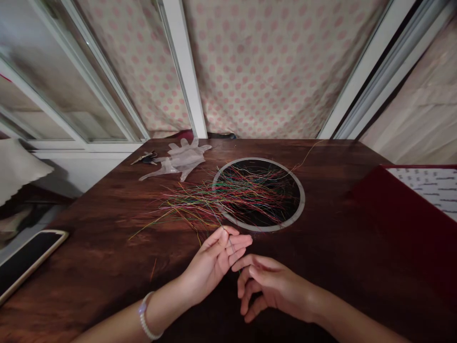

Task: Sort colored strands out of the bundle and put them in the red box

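At the far left, a phone-like slab (32, 259) with a dark face lies on the desk (332, 205), cut off by the picture's edge. Further in and farther back are some keys (144, 158), and nearer the person a short orange snippet (153, 269) lies alone. A pale beaded bracelet (144, 317) circles the left wrist. Just right of the keys, a clear plastic glove (183, 159) lies flat with its fingers splayed.

Next comes the heap of coloured strands (200, 200), wire or thread, I cannot tell which; its left ends fan over the desk and the rest lies across a dark round disc with a pale rim (302, 200). In front of it, the left hand (212, 261) pinches a single thin strand (231, 245) between thumb and forefinger, the other fingers extended. The right hand (267, 283) is just beside it, fingers parted and loosely curled; whether its forefinger touches the single strand I cannot tell.

The step in hand looks like handling one strand apart from the heap. The next move, I judge, calls for a light fingertip touch along that strand, with the left pinch kept firm and the heap undisturbed.

Beyond the disc's right side trails a stray strand (306, 157), and at the far right stands a dark red box or folder (385, 209) with a white printed panel (428, 188)
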`<state>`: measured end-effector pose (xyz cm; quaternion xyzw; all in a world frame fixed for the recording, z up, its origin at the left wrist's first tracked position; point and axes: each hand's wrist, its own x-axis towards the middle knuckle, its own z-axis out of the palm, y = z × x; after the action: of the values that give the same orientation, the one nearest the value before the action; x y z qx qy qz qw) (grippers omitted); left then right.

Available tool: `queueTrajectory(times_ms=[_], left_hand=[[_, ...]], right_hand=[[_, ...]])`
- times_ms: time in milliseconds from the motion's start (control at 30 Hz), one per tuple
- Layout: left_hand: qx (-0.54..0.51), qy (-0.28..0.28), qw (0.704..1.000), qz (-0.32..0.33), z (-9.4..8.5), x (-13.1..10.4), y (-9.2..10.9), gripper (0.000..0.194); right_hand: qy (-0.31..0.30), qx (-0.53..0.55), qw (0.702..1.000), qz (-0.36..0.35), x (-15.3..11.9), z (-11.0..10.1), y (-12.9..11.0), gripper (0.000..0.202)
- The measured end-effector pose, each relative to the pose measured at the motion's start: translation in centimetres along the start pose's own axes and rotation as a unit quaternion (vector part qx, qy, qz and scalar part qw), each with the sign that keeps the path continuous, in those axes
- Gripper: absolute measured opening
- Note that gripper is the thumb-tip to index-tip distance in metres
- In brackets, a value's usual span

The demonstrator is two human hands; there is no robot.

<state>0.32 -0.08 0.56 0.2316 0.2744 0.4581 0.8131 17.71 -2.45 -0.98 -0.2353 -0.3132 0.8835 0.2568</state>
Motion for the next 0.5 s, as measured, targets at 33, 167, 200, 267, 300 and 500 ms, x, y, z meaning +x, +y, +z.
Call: queueTrajectory(times_ms=[33,167,200,267,300,500], left_hand=[[-0.001,0.002,1.0,-0.002,0.0,0.0,0.0,0.009],[-0.007,0.001,1.0,-0.011,0.0,0.1,-0.1,0.009],[-0.008,-0.001,1.0,-0.012,0.0,0.1,-0.1,0.009],[-0.011,-0.003,1.0,-0.013,-0.1,0.1,-0.1,0.009],[-0.012,-0.004,1.0,-0.013,-0.1,0.1,-0.2,0.009],[-0.007,0.008,1.0,-0.022,-0.4,0.3,-0.3,0.011]], right_hand=[[-0.001,0.0,1.0,0.003,0.0,0.1,0.0,0.034],[0.026,-0.05,0.998,0.002,-0.1,0.4,-0.2,0.026],[0.037,-0.073,0.997,-0.003,-0.2,0.6,-0.3,0.025],[0.057,-0.123,0.991,-0.013,-0.2,0.8,-0.3,0.023],[0.066,-0.146,0.987,-0.016,-0.3,0.9,-0.3,0.022],[0.112,-0.289,0.95,-0.04,-0.7,1.4,-0.1,0.011]])
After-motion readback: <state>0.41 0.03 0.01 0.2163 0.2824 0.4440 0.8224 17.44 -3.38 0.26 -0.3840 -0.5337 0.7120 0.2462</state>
